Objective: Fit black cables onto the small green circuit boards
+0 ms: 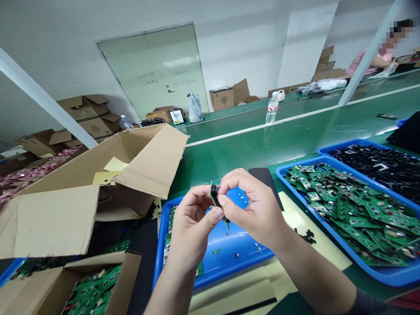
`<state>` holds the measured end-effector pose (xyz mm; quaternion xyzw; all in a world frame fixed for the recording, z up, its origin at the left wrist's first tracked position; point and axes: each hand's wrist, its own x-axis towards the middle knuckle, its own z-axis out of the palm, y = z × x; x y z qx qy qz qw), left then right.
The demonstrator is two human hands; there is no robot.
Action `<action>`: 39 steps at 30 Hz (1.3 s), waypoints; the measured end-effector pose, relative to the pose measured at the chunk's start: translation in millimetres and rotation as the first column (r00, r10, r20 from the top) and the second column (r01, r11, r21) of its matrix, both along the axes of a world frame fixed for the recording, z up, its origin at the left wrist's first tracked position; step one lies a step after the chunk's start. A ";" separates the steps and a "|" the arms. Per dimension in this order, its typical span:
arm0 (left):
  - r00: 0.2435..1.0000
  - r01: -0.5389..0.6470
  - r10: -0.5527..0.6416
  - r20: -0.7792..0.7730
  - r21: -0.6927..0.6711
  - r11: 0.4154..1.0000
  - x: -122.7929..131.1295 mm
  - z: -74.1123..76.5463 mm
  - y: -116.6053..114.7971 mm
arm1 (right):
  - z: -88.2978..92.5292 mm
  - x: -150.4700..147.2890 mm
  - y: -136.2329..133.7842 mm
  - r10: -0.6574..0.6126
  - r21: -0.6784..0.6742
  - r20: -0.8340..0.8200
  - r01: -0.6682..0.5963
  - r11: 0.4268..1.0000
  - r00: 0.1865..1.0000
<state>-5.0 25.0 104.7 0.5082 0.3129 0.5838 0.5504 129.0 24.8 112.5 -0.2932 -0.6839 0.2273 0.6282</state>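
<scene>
A small green circuit board point(226, 222) with a black part point(214, 191) on it is held up between both hands, over a blue tray point(229, 243). My left hand point(197, 223) grips the board from the left, thumb in front and fingers curled behind it. Thumb and forefinger of my right hand point(251, 205) pinch at the black part from the right. Exactly what the right fingertips touch is partly hidden. Below, the blue tray holds some green boards along its left side and a few tiny loose bits.
At the right, a blue tray point(349, 258) is full of green boards; behind it another tray point(361, 142) holds black parts. Open cardboard boxes point(157, 162) stand at the left. A water bottle point(272, 108) stands behind. A person point(377, 59) sits at the far right.
</scene>
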 end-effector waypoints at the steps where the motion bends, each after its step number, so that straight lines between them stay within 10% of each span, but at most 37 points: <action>1: 1.000 0.007 -0.006 0.007 -0.013 1.000 0.6 0.6 -0.7 | 0.2 0.3 0.3 -0.009 0.025 0.010 0.009 1.000 1.000; 10: 0.992 0.096 -0.083 0.099 -0.140 0.985 2.5 3.7 -2.1 | 0.4 1.1 6.5 -0.152 0.254 0.086 0.126 0.959 0.985; 21: 0.983 0.169 -0.157 0.094 -0.131 0.977 -0.6 4.5 -0.8 | 1.8 3.7 7.9 -0.121 0.188 0.070 0.106 0.976 0.990; 29: 0.972 0.235 -0.228 0.058 -0.217 0.948 -8.7 5.1 0.0 | -0.9 10.2 11.5 -0.351 0.229 0.121 0.318 0.920 0.929; 39: 0.932 0.363 -0.344 0.117 -0.266 0.893 -7.2 9.2 -2.1 | 0.6 15.0 14.7 -0.201 0.380 0.210 0.110 0.918 0.957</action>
